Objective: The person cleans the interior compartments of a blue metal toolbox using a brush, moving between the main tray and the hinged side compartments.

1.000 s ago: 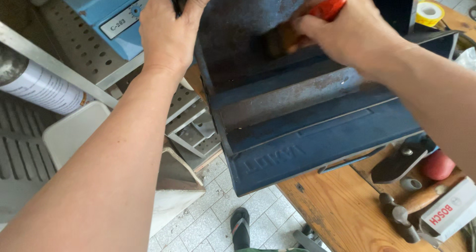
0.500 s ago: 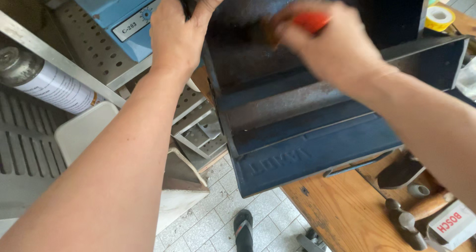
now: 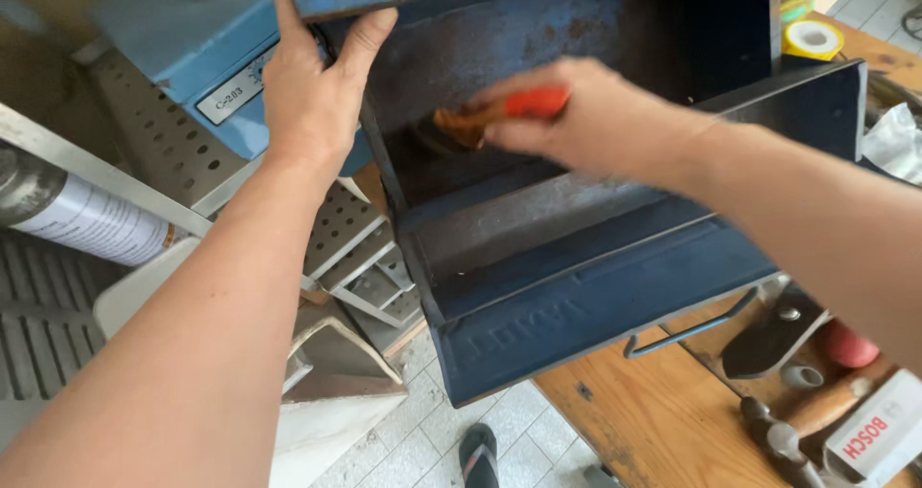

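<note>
An open, rusty dark-blue metal toolbox lies tipped on the wooden workbench, its trays folded out. My left hand grips the box's left end wall near the top. Inside the box, my right hand holds a brush with a red handle; its brown, rust-coloured head presses against the inner floor of the box. The brush is blurred.
A light-blue metal case and perforated metal shelving stand to the left, with a grey cartridge tube below. Yellow tape rolls sit behind the box. Hammers, a red ball and a white carton lie at the bench's right. Tiled floor below.
My right hand has swept the brush leftward and down across the box's inner floor. My left hand kept its grip on the box's end wall. The view shifted slightly.
</note>
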